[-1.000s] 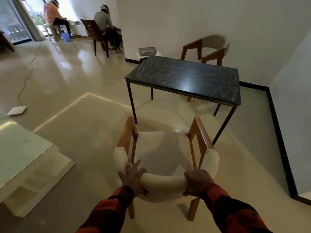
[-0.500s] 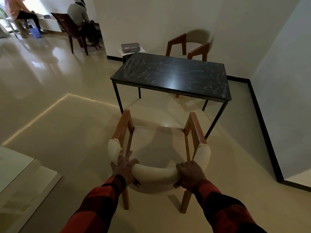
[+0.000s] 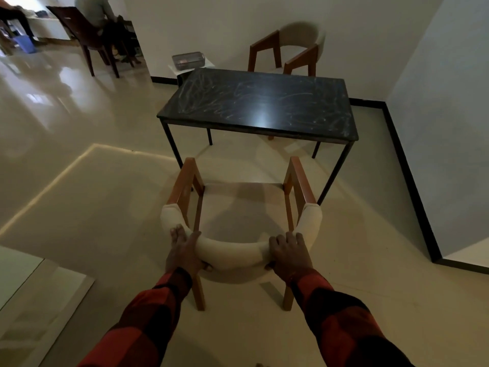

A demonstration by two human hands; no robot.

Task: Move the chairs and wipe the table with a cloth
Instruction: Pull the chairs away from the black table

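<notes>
A wooden armchair [image 3: 243,207] with a cream seat and a curved cream backrest stands on the floor just in front of me, facing the table. My left hand [image 3: 184,252] grips the left part of the backrest, and my right hand [image 3: 289,254] grips the right part. The black table [image 3: 260,104] with chalky white smears on its top stands a short way beyond the chair. A second matching armchair [image 3: 289,50] sits behind the table against the far wall. No cloth is in view.
A small white stand with a grey tray [image 3: 188,60] is at the table's far left corner. A white wall corner [image 3: 449,128] juts out on the right. A low white platform [image 3: 26,287] lies at my left. A seated person on a dark chair [image 3: 90,30] is far left.
The chair and both hands have drifted rightward, now lined up with the table's front edge. The view has swung so the room's far left has slid out of frame.
</notes>
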